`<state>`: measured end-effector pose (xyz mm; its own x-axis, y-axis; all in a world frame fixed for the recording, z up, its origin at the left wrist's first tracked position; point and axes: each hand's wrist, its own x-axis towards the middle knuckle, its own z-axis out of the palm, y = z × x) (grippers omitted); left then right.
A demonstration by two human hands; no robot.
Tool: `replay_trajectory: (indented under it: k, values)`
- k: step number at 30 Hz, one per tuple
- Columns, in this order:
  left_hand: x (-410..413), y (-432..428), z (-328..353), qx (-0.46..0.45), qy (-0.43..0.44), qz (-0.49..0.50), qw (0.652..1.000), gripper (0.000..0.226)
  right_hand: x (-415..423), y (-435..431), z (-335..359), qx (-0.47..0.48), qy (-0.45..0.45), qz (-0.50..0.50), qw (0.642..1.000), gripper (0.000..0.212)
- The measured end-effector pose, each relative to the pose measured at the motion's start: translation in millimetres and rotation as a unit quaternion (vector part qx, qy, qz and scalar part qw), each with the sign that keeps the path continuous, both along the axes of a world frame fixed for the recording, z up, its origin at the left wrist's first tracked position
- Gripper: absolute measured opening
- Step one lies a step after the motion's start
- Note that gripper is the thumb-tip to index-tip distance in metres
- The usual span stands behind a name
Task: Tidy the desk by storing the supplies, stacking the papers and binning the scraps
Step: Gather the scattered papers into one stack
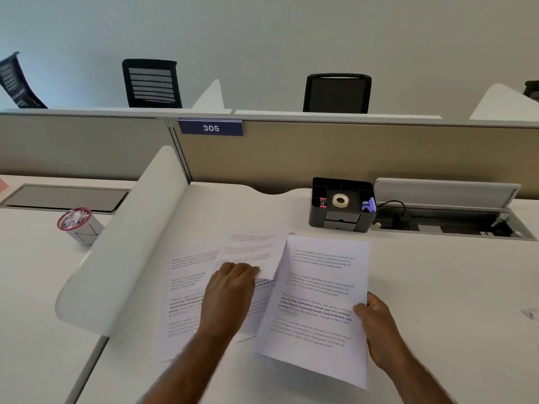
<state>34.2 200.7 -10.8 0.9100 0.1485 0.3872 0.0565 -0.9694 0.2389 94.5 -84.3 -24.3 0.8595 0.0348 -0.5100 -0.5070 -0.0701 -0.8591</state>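
A printed sheet (318, 304) is held up off the white desk (437, 287) by the right hand (376, 325), whose fingers are closed on its right edge with the thumb on top; the sheet tilts a little, its far corner leaning left. Just to its left, more printed sheets (189, 287) lie spread and overlapping on the desk, some askew. The left hand (230, 290) rests on this spread, fingers curled down onto the near edge of the top sheet (253, 249); whether it pinches the paper or only presses on it I cannot tell, as the hand is slightly blurred.

Beyond the papers, near the back edge of the desk, stands a black desk organiser (341, 205). A roll of tape (340, 200) lies in its middle compartment, a small red and black clip (323, 202) sits in the left one and a purple clip (369, 205) in the right.

A curved white divider (128, 243) bounds the desk on the left. Past it, on the neighbouring desk, a paper cup (78, 225) with a red rim stands full of crumpled paper scraps (73, 218). A beige partition (350, 153) with a blue plate reading 305 (210, 128) runs along the back
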Motion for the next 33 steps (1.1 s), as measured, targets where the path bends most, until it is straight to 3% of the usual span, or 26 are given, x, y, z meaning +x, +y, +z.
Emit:
replay_trajectory:
  k: [4, 8, 16, 18, 20, 22, 23, 24, 25, 26, 27, 28, 29, 30, 33]
  values:
    - [-32.5, -43.2, 1.2, 0.014, 0.014, -0.114, 0.993, 0.035, 0.7, 9.4, -1.2, 0.007, 0.001, 0.007, 1.0, 0.037]
    - [-52.7, -70.3, -3.1, 0.024, -0.005, -0.169, 0.985, 0.037, -0.9, 13.6, -1.0, 0.009, 0.006, 0.022, 1.0, 0.036]
    - [-69.4, -90.7, -4.7, 0.086, -0.022, -0.287, 0.954, 0.019, -7.7, 12.9, 5.5, 0.033, 0.007, 0.065, 0.997, 0.031]
    - [-77.4, -92.1, 4.2, 0.009, -0.024, -0.268, 0.963, 0.048, -7.3, 9.1, 6.2, 0.046, 0.012, 0.069, 0.996, 0.031]
    - [-79.4, -87.9, 20.9, -0.076, -0.06, -0.2, 0.975, 0.057, -6.3, 4.6, 7.8, 0.055, 0.011, 0.07, 0.996, 0.033]
    - [-65.9, -72.8, 34.0, -0.15, -0.049, -0.058, 0.986, 0.057, -6.2, 0.5, 10.8, 0.067, 0.005, 0.076, 0.995, 0.033]
    - [-55.5, -60.3, 38.7, -0.201, -0.001, 0.033, 0.979, 0.062, -6.7, -1.1, 12.6, 0.075, 0.004, 0.078, 0.994, 0.033]
    - [-44.2, -46.6, 42.4, -0.281, 0.073, 0.105, 0.951, 0.072, -6.5, -2.2, 13.8, 0.084, 0.003, 0.077, 0.993, 0.032]
    - [-33.8, -33.8, 44.2, -0.393, 0.137, 0.137, 0.899, 0.082, -6.7, -3.5, 15.9, 0.092, 0.0, 0.076, 0.993, 0.032]
    - [-25.3, -24.5, 45.3, -0.533, 0.175, 0.129, 0.817, 0.084, -6.5, -3.7, 18.4, 0.095, -0.003, 0.078, 0.992, 0.031]
    - [-19.8, -18.5, 42.9, -0.665, 0.197, 0.099, 0.713, 0.076, -7.2, -3.9, 22.0, 0.095, -0.004, 0.084, 0.992, 0.032]
    - [-17.8, -16.6, 41.4, -0.741, 0.205, 0.077, 0.635, 0.064, -8.0, -3.6, 25.7, 0.091, -0.004, 0.094, 0.991, 0.032]
    - [-19.2, -18.9, 41.2, -0.771, 0.21, 0.057, 0.598, 0.054, -8.6, -3.5, 28.7, 0.083, -0.003, 0.103, 0.991, 0.032]
    - [-22.2, -23.0, 39.4, -0.775, 0.219, 0.039, 0.591, 0.048, -8.5, -3.1, 30.1, 0.075, -0.002, 0.106, 0.991, 0.032]
    - [-30.6, -35.3, 28.1, -0.764, 0.224, 0.018, 0.605, 0.042, -8.2, -4.1, 28.6, 0.078, 0.005, 0.081, 0.994, 0.025]
